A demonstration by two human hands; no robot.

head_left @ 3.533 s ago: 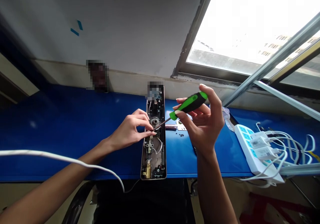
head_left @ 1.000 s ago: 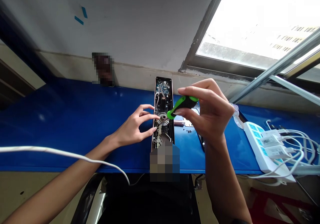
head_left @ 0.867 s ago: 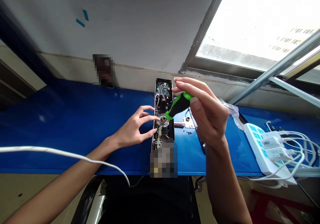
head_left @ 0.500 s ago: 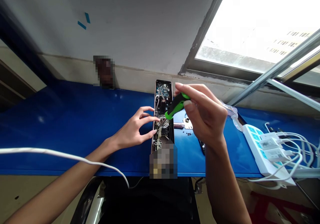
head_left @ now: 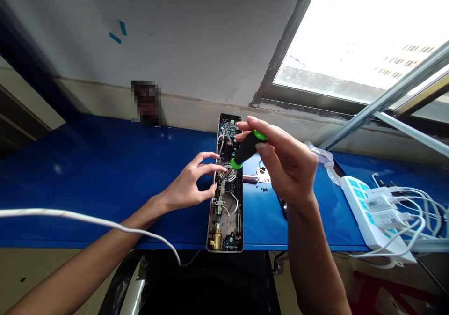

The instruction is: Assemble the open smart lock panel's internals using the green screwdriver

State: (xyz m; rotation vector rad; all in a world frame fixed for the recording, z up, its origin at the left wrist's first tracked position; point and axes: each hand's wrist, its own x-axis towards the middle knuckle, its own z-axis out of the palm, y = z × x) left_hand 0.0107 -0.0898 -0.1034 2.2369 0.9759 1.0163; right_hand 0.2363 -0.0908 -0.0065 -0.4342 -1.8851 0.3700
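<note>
My right hand (head_left: 286, 158) grips a black and green screwdriver (head_left: 247, 150) by its handle, tilted down to the left. Its shaft reaches into a long, narrow open housing (head_left: 240, 212) that looks like an electronic door lock; where exactly the tip sits is too small to tell. Inside the housing are a circuit board (head_left: 224, 127), white wires, a round ring-shaped part (head_left: 231, 174) and a brass cylinder (head_left: 217, 238). My left hand (head_left: 191, 181) has its fingers spread at the housing's left edge, the index fingertip reaching over it close to the screwdriver shaft.
Right of the housing lie a small metal plate (head_left: 263, 174) and several tiny dark screws (head_left: 261, 188). A white power strip (head_left: 365, 216) with plugs and cables stands at the right of the blue table (head_left: 105, 179). A white cable (head_left: 105, 220) crosses in front of my left forearm.
The screwdriver handle has turned, so its dark side faces up where green showed before. My right fingers have shifted slightly left; my left hand has hardly moved.
</note>
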